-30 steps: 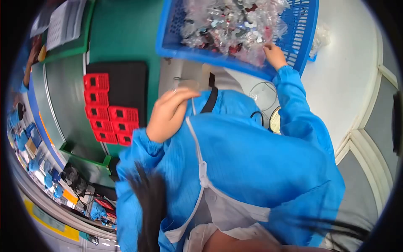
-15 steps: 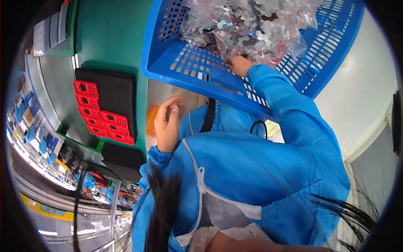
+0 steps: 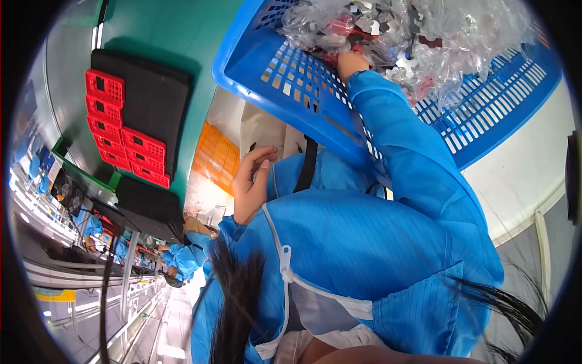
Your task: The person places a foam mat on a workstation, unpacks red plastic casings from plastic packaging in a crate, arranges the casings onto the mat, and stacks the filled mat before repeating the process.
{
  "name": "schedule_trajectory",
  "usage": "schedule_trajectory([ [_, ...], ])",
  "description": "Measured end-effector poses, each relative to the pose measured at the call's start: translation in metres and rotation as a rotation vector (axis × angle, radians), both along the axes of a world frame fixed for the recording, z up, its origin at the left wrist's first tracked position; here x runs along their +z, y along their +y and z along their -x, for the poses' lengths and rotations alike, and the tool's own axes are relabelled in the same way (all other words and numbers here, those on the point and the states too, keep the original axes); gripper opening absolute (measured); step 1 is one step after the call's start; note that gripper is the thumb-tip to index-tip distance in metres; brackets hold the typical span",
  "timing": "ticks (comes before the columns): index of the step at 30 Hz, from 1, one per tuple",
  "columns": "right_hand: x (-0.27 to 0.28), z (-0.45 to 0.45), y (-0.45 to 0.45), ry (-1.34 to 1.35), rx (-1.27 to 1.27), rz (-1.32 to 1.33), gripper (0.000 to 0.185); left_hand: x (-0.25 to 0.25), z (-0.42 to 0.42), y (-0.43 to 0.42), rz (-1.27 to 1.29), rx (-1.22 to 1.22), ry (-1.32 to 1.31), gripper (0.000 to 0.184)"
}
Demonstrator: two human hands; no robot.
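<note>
Eight red plastic frames with square openings [image 3: 143, 142] lie on one black rectangular mat [image 3: 154, 97], five in the left column and three in the right. The mat rests on the green counter [image 3: 176, 27], and a second black pad [image 3: 148, 209] lies nearer the wearer. Beside that pad is a co-worker's hand [image 3: 195, 226]. One orange perforated plastic crate [image 3: 216, 156] sits to the right of the counter.

Of the wearer's two hands, the left hand [image 3: 250, 188] is just beside the crate, its grip loosely open, fingers curved and thumb apart. Farther right, one large blue slotted plastic basket [image 3: 267, 100] bears a heap of clear plastic bags with small red, black, white and grey pieces [image 3: 467, 39], too tangled to count. The right hand [image 3: 353, 65] reaches inside, touching the heap's near edge; its fingers bend, but the fingertips are hidden, so whether the grip pinches a bag cannot be told.
</note>
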State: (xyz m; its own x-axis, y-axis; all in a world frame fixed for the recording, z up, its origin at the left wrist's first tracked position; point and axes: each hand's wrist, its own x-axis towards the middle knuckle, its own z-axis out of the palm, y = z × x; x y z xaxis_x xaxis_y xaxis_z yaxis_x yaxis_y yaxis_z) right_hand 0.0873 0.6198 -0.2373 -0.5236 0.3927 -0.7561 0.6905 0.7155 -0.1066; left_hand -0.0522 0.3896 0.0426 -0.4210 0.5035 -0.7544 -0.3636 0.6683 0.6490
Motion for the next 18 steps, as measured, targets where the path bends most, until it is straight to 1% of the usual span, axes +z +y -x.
schedule_trajectory([
  [1, -0.005, -0.001, 0.005, 0.043, -0.158, 0.028, 0.024, 0.000, -0.001, -0.002, -0.004, 0.013, 0.001, 0.024],
  [2, -0.015, -0.006, 0.005, 0.044, -0.145, 0.024, 0.024, 0.000, -0.001, -0.004, -0.003, 0.027, 0.004, 0.024],
  [3, -0.026, -0.012, 0.002, 0.061, -0.146, 0.089, 0.031, 0.000, -0.001, -0.006, -0.002, 0.042, 0.007, 0.024],
  [4, -0.036, -0.015, 0.000, 0.078, -0.147, 0.154, 0.043, 0.001, -0.002, -0.007, -0.011, 0.054, 0.006, 0.024],
  [5, -0.047, -0.016, 0.000, 0.076, -0.198, 0.157, 0.050, 0.000, -0.005, -0.007, -0.015, 0.067, 0.008, 0.024],
  [8, -0.028, -0.008, 0.006, 0.062, -0.135, 0.233, 0.054, 0.001, -0.008, -0.009, 0.006, 0.085, -0.008, 0.024],
  [10, -0.025, -0.017, -0.004, 0.137, -0.130, 0.069, 0.057, -0.002, -0.011, -0.013, -0.024, 0.106, -0.015, 0.024],
  [12, -0.027, -0.019, -0.010, 0.127, -0.143, 0.053, 0.058, -0.003, -0.014, -0.014, -0.025, 0.110, -0.015, 0.024],
  [14, -0.033, -0.022, -0.015, 0.207, -0.194, -0.057, 0.050, -0.006, -0.017, -0.016, -0.018, 0.104, -0.020, 0.024],
  [15, -0.038, -0.023, -0.016, 0.132, -0.132, -0.082, 0.043, -0.007, -0.019, -0.017, -0.022, 0.082, -0.033, 0.024],
  [17, -0.046, -0.013, -0.002, 0.165, -0.118, -0.006, 0.040, -0.014, -0.024, -0.017, -0.037, 0.064, -0.040, 0.024],
  [18, -0.043, -0.007, 0.004, 0.209, -0.178, 0.053, 0.044, -0.015, -0.024, -0.016, -0.035, 0.064, -0.038, 0.024],
])
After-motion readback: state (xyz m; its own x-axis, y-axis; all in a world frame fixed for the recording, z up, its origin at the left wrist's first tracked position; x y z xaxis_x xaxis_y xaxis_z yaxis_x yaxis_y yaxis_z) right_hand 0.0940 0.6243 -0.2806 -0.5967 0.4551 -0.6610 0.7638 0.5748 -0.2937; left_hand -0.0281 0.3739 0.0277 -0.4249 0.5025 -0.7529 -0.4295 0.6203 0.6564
